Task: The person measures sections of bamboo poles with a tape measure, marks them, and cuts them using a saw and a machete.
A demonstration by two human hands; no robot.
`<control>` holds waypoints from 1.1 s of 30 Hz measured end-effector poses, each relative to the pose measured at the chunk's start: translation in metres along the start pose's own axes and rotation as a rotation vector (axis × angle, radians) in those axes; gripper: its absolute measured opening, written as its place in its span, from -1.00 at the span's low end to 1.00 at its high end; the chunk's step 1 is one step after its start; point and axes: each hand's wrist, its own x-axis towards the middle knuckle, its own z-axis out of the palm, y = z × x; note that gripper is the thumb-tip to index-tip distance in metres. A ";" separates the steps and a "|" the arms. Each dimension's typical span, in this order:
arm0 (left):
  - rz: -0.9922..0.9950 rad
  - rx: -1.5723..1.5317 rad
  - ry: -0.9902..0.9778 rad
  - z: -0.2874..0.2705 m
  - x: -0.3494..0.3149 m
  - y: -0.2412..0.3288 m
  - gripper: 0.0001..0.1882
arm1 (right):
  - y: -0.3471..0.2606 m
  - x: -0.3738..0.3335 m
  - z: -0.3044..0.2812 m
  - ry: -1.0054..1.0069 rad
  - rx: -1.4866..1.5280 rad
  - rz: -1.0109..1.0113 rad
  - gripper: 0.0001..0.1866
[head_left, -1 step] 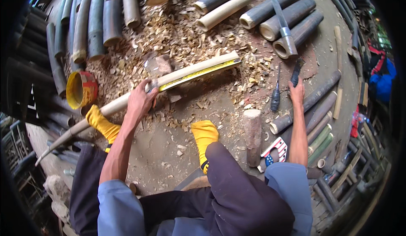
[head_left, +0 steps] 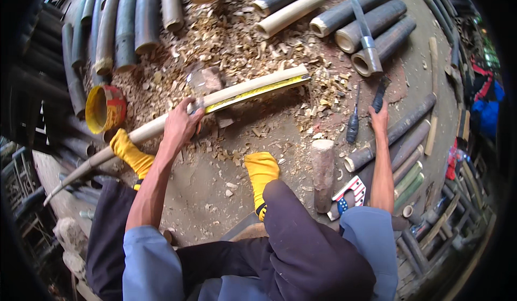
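My left hand is closed around a long pale bamboo pole that slants from the lower left up to the middle. A yellow measuring tape stretches along the pole's near side, its inner end at my left fingers. On the right, my right hand has its fingers around a black-wrapped handle near the ground; what tool it belongs to I cannot make out. Beside it lies a thin spike tool with a dark grip. My yellow-socked left foot is against the pole.
Wood shavings cover the ground ahead. Dark bamboo tubes lie far left, and more tubes at the far right carry a long metal blade. A yellow-red tub, an upright log and a saw handle are nearby.
The view has shifted very slightly. Both hands keep their holds, and the pole and the tape stay as they were.
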 end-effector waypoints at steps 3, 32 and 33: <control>0.068 0.055 0.065 -0.002 0.007 -0.019 -0.54 | -0.020 -0.005 0.007 0.118 0.046 0.112 -0.30; 0.022 0.113 0.094 -0.002 0.003 -0.016 -0.56 | -0.347 -0.083 0.036 -0.566 0.003 -0.926 -0.68; 0.030 0.110 0.100 -0.002 0.003 -0.016 -0.54 | -0.350 -0.083 0.039 -0.573 -0.006 -0.919 -0.67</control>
